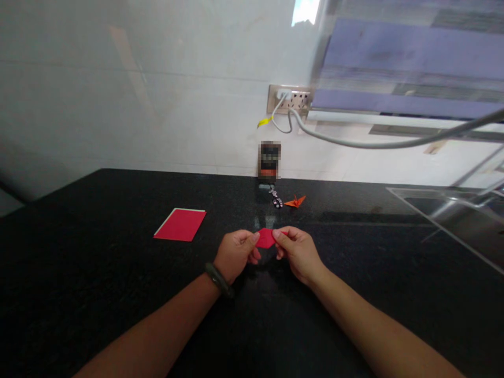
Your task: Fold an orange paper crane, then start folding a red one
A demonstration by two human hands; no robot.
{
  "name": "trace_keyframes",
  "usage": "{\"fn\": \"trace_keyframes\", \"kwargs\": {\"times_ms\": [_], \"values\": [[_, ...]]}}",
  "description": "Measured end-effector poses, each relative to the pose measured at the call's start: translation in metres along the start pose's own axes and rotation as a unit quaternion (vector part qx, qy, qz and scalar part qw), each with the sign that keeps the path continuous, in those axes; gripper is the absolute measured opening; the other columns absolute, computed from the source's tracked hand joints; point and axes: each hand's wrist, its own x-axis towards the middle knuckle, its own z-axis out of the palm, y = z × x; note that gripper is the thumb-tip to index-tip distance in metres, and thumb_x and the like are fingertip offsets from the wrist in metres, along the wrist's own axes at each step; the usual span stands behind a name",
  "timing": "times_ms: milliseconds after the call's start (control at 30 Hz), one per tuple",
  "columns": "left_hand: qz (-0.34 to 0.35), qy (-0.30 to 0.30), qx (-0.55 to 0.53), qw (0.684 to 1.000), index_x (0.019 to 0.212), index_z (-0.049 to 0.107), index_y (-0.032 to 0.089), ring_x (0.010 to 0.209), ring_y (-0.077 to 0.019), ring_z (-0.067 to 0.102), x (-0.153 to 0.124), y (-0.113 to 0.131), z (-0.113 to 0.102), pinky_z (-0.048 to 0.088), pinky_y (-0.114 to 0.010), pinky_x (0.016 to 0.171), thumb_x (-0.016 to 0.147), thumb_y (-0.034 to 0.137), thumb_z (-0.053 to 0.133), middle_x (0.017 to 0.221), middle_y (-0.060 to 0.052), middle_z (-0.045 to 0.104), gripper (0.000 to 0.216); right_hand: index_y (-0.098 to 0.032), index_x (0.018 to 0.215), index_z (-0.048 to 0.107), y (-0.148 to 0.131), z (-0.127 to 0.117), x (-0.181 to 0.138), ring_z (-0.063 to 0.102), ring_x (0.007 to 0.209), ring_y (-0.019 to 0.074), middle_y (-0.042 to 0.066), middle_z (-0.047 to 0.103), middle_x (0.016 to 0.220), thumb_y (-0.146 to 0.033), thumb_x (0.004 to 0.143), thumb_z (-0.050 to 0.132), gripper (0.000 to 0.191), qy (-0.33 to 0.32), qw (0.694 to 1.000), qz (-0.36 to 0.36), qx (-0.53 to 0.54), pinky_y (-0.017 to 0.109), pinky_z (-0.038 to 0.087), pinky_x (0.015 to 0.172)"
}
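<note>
A small piece of folded red paper (265,238) is held up between both hands, just above the black countertop. Its left end is pinched by the thumb and fingers of my left hand (238,252), which wears a dark band at the wrist. My right hand (298,251) grips the opposite end the same way. Fingertips cover both ends of the paper, so its full outline is hidden. Behind the hands, an orange origami crane (295,201) rests on the counter. Off to the left lies a stack of square red paper (180,224) with a pale edge.
A phone-like dark object (269,160), blurred out, leans against the wall with a patterned strap (275,197) before it. Above it, a wall socket (289,100) carries a plug and a grey cable (362,143). A metal sink (452,215) is set into the countertop (98,294) at right.
</note>
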Motion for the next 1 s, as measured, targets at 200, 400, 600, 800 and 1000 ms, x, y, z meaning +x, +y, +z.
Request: {"fn": "trace_keyframes", "kwargs": {"times_ms": [200,400,600,800,1000], "values": [[-0.021,0.017,0.009,1.0,0.056,0.054,0.014,0.033,-0.0072,0.045,0.003,0.006,-0.007,0.035,-0.017,0.036,0.069,0.037,0.057,0.039,0.003,0.052,0.027,-0.014,0.057,0.054,-0.006,-0.013,0.003,0.035,0.036,0.0038,-0.007,0.044,0.044,-0.034,0.065,0.064,0.023,-0.116,0.98,0.024,-0.16,0.017,0.026,0.037],[0.004,0.111,-0.029,0.993,0.05,0.047,0.016,0.03,-0.0044,0.034,0.005,-0.001,-0.008,0.025,-0.016,0.033,0.062,0.041,0.064,0.032,0.008,0.041,0.033,-0.014,0.052,0.053,-0.006,-0.014,-0.003,0.033,0.035,0.0038,-0.005,0.047,0.044,-0.028,0.069,0.057,0.023,-0.231,0.936,0.08,-0.253,0.018,0.023,0.036],[0.007,0.027,-0.111,0.993,0.068,0.056,0.013,0.036,-0.0042,0.032,0.008,-0.005,-0.009,0.023,-0.018,0.037,0.066,0.047,0.06,0.041,0.008,0.042,0.034,-0.015,0.052,0.053,-0.005,-0.009,-0.005,0.033,0.035,0.0039,-0.005,0.049,0.045,-0.03,0.07,0.056,0.024,-0.205,0.945,0.075,-0.242,0.018,0.022,0.036],[0.024,0.017,-0.055,0.998,0.046,0.045,0.014,0.039,-0.0045,0.031,0.003,0.001,-0.008,0.023,-0.02,0.041,0.067,0.041,0.061,0.039,0.007,0.037,0.038,-0.014,0.055,0.056,-0.002,-0.004,-0.008,0.036,0.037,0.0043,-0.005,0.048,0.045,-0.032,0.071,0.057,0.025,-0.237,0.943,0.072,-0.222,0.018,0.025,0.038],[0.029,-0.027,-0.028,0.999,0.054,0.054,0.014,0.039,-0.0055,0.035,0.0,0.005,-0.007,0.026,-0.02,0.041,0.071,0.043,0.056,0.041,0.006,0.04,0.034,-0.015,0.05,0.053,-0.004,0.0,-0.01,0.031,0.035,0.004,-0.006,0.04,0.039,-0.037,0.071,0.057,0.031,-0.176,0.963,0.039,-0.198,0.018,0.021,0.037]]}}
